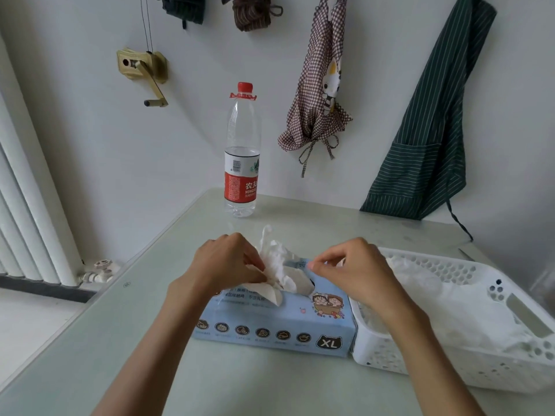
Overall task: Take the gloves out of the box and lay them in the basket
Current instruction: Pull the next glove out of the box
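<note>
the thin white gloves (280, 265) bunched at the slot of the blue box (270, 322) in the lower centre of the frame look flimsy and clingy, so the likely trouble is that a pull drags several out at once, or tears one, if the tug is too quick. the box also seems light; with neither hand pressing it down, it could lift or slide on the table (120, 340) toward the white basket (492, 295) that sits touching its right end.

the left hand (226, 262), centre of the frame, has its fingers curled and pinches the crumpled glove material just above the slot. the right hand (357, 268), right of centre, has thumb and forefinger pressed together in a pinch; it seems to hold a thin edge of glove, though the film there is too faint to be sure. the basket at the lower right already holds a heap of white gloves. a water bottle (241, 163) stands well apart, toward the upper centre.
</note>
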A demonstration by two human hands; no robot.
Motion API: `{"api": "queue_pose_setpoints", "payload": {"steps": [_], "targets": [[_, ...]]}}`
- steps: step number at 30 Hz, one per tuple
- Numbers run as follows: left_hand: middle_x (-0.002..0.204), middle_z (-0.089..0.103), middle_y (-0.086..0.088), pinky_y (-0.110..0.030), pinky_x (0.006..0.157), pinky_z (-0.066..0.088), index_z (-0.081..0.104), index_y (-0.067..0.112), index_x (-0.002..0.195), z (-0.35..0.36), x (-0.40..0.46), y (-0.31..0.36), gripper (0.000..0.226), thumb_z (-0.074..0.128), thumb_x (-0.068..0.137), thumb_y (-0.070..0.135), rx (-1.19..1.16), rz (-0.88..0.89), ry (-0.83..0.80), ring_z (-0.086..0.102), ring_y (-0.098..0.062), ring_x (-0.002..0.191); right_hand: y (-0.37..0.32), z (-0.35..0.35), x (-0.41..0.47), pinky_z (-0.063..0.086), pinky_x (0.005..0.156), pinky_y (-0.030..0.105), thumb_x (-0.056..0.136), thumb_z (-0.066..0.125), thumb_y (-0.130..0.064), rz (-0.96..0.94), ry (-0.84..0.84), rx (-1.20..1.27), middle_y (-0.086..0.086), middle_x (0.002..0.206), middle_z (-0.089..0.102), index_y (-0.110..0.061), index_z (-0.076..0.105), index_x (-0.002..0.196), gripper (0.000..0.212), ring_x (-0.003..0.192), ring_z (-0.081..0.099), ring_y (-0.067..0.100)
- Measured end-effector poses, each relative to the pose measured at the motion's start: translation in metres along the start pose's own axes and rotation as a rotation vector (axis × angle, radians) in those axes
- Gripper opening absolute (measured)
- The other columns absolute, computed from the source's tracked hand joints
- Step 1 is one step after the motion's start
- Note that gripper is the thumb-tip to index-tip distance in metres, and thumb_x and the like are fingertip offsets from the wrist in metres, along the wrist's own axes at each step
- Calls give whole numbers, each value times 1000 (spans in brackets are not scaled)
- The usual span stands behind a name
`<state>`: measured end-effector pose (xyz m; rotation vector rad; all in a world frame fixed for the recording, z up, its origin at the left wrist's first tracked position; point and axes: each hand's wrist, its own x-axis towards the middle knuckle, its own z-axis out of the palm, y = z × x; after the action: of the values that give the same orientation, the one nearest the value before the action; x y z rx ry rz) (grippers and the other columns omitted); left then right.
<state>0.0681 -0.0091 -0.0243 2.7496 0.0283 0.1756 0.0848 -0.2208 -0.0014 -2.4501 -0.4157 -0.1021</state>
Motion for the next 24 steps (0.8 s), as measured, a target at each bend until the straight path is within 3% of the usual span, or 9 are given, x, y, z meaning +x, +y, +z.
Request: {"api": "queue_pose_setpoints", "payload": {"steps": [3,5,8,12,14,19,24], "targets": [[95,71,16,-20,69,48,74,36,94,-4,0,0,22,69,78,50,-6,21,-66,63,-4,83,-6,13,-2,36,55,17,76,73,-49,-66,-97,-230,-12,82,62,-29,74,92,26,77,58,8],[91,73,13,-24,69,50,75,33,93,-6,-2,1,38,61,76,64,-34,8,-86,65,-7,80,-9,17,1,33,52,15,77,73,-46,-100,-111,-298,-9,83,65,-27,75,91,23,77,58,9],[79,72,11,-26,68,49,76,31,84,-3,-2,6,59,53,65,82,27,-3,-18,64,-8,71,-12,4,10,36,54,14,76,77,-36,-77,-157,-81,-12,78,68,-26,73,82,11,66,55,-1],[80,65,17,-19,59,39,73,34,85,-3,-4,6,48,66,62,75,33,-8,19,59,-4,75,-12,-17,19,47,69,20,82,73,-28,-90,-214,58,-8,84,71,-22,73,87,7,76,62,7],[80,63,19,-19,60,42,73,36,84,-7,-4,2,37,70,65,68,-18,1,14,60,-4,80,-9,-22,20,47,69,22,83,71,-32,-68,-111,122,-3,85,71,-19,74,87,14,77,63,9],[80,64,22,-24,68,50,71,41,76,-18,-2,-2,15,75,69,54,-112,29,97,61,-1,84,-6,-30,17,42,66,17,88,65,-36,-45,-107,236,-8,81,69,-18,71,82,20,77,61,3],[91,64,22,-19,61,40,68,38,84,-10,-1,0,28,77,65,57,-108,32,74,60,0,86,-11,-34,16,47,71,16,89,64,-29,-68,-60,384,-3,77,72,-14,70,85,17,71,61,2]]}}
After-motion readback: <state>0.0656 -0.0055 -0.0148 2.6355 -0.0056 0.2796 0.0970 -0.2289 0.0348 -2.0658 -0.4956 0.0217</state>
